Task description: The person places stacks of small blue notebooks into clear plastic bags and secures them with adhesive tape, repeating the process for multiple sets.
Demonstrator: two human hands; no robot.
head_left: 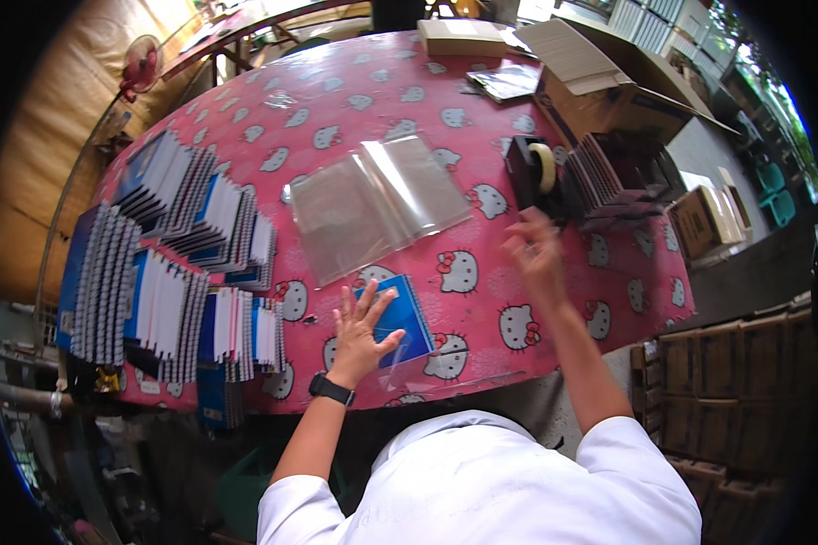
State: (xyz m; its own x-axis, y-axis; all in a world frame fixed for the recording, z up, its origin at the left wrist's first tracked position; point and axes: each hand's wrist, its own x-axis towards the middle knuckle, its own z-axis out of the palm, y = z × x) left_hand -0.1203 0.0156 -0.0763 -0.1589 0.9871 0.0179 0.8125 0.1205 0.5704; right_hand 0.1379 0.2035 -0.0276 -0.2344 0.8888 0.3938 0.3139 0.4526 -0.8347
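A small blue spiral notebook [413, 320] lies near the front edge of the table, with a shiny clear film showing on and around its lower left part. My left hand [365, 338] rests flat on its left side, fingers spread, a black watch at the wrist. Out to the right, my right hand [536, 250] is in the air, blurred by motion, so its fingers cannot be read. Just beyond it stands a black tape dispenser [522, 173] carrying a roll of tape [543, 167]. Clear plastic sheets [359, 213] lie flat beyond the notebook.
Several stacks of spiral notebooks [168, 313] crowd the table's left side. More dark-edged notebooks [600, 173] stand right of the dispenser. An open cardboard box [600, 82] and a flat box [462, 38] sit at the back. The pink patterned tablecloth [482, 300] covers the table; brown cartons [736, 363] are stacked at the right.
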